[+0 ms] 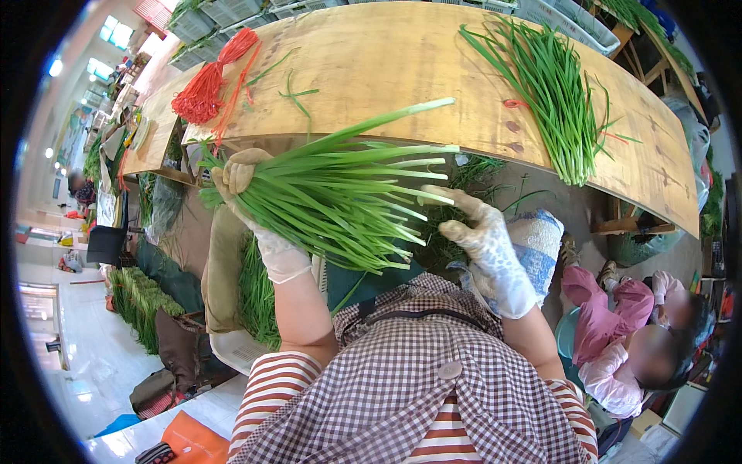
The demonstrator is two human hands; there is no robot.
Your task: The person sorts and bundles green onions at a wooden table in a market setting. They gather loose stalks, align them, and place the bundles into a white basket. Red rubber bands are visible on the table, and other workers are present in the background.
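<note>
My gloved left hand [239, 174] grips a fanned bunch of Chinese chives [330, 191] around its leafy part, with the pale stem ends spread out to the right. The bunch is held up at the near edge of the wooden table [382, 52]. Beside those stem ends is my gloved right hand [475, 232], its thumb and fingers apart. Its fingertips come close to one stem; whether they touch it I cannot tell. Another pile of chives [550, 98] lies on the table at the right, stem ends towards me.
A bundle of red ties [211, 87] lies on the table's left side. Plastic crates [232, 14] stand behind it. At my left is a white crate [237, 348] of greens. Two people [626, 342] sit at the right. Loose leaves [481, 168] litter the space below the table edge.
</note>
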